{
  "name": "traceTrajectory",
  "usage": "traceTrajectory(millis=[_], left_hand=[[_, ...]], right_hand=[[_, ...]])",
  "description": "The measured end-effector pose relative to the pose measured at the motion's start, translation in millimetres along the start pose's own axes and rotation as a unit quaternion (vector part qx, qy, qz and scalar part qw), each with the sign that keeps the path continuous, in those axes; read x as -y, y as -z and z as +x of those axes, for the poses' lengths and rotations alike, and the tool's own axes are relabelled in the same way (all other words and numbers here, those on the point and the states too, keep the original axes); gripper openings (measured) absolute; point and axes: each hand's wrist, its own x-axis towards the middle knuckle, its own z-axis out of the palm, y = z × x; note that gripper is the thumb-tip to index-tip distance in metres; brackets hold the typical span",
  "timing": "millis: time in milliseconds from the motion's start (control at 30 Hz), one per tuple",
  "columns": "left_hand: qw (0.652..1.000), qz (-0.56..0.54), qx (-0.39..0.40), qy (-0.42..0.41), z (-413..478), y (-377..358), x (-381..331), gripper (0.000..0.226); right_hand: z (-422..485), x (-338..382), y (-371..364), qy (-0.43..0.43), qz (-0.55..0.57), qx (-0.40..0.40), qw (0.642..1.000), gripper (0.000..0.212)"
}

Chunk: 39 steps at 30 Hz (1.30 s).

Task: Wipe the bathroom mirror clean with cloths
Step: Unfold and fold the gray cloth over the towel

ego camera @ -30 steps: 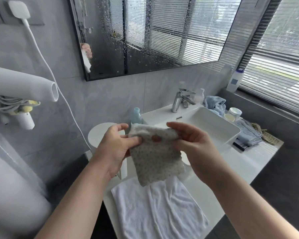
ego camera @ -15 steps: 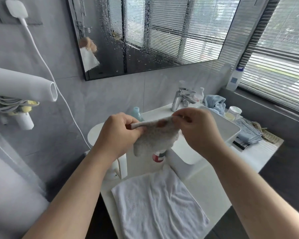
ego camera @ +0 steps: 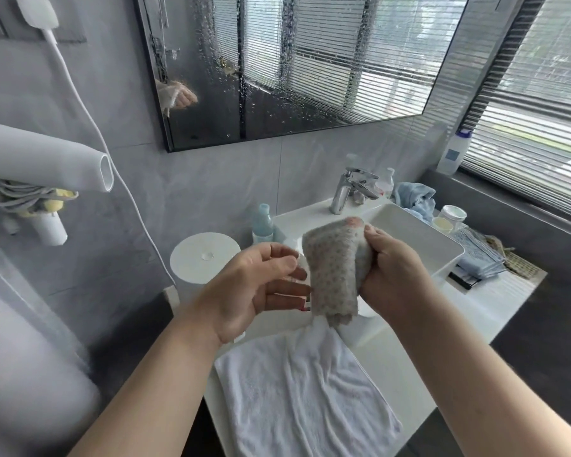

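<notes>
right hand (ego camera: 396,268) clenched round the dotted cloth (ego camera: 333,272), bunching its right side in the fist. cloth hangs from the grip with its long axis near vertical, lower hem just above the white towel (ego camera: 304,390), which lies flat on the counter (ego camera: 495,301). left hand (ego camera: 254,288) slack, fingers loosely extended, holding nothing; fingertips just beside the cloth's left edge, contact not resolvable. both hands sit low, in front of the basin (ego camera: 419,232). mirror (ego camera: 310,70) is on the wall above and beyond the faucet (ego camera: 346,189), so up and forward of the grip, across the counter. its long axis runs horizontal, and the glass is speckled and streaked with droplets over most of the visible width. judgement: only the right hand has the cloth, so it is the working hand; the next move is a lift up and away from the body to lay the cloth on the glass. the hanging axis is crosswise to the mirror's length, so sideways strokes would sweep a broad band. the reach over the basin is the constraint; the lower left corner looks nearest.
</notes>
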Motion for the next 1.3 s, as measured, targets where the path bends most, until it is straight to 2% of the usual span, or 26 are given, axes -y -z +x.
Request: traceTrajectory(millis=[100, 167, 333, 467, 633, 800, 867, 933, 1000, 1100, 1200, 1300], left_hand=[[0.998, 0.027, -0.055, 0.019, 8, -8, 10, 0.035], [0.996, 0.071, -0.044, 0.034, 9, -13, 16, 0.041], [1.000, -0.018, -0.010, 0.002, 5, -18, 17, 0.005], [0.997, -0.076, -0.015, -0.023, 6, -14, 10, 0.006], [0.998, -0.061, -0.006, -0.006, 6, -20, 10, 0.018], [0.997, -0.052, -0.031, -0.051, 3, -24, 7, 0.017], [0.996, -0.003, -0.024, -0.092, 1, -24, 3, 0.020], [0.986, 0.099, -0.021, -0.133, -3, -22, -2, 0.026], [0.957, 0.246, -0.010, -0.156, -7, -19, -10, 0.035], [0.907, 0.395, 0.007, -0.149, -13, -19, -24, 0.048], [0.881, 0.451, -0.003, -0.142, -18, -19, -33, 0.044], [0.875, 0.462, -0.013, -0.146, -21, -17, -36, 0.040]], right_hand=[[0, 0, 1, -0.015, 0.021, 0.018, 0.999, 0.027], [0, 1, -1, -0.024, 0.047, 0.028, 0.998, 0.026], [-2, 4, 0, 0.012, 0.036, 0.055, 0.998, 0.023], [-8, 3, 7, 0.027, 0.050, 0.071, 0.996, 0.028], [-13, 3, 13, 0.034, 0.043, 0.107, 0.993, 0.019], [-13, 6, 27, 0.030, 0.030, 0.112, 0.993, 0.015], [-14, 5, 33, 0.034, -0.019, 0.112, 0.993, 0.012], [-16, 2, 38, 0.053, -0.099, 0.117, 0.987, 0.026], [-19, 0, 40, 0.065, -0.174, 0.149, 0.971, 0.046], [-26, -1, 31, 0.071, -0.234, 0.231, 0.942, 0.048], [-32, 0, 23, 0.105, -0.292, 0.275, 0.910, 0.038], [-41, 5, 16, 0.150, -0.379, 0.260, 0.875, 0.036]])
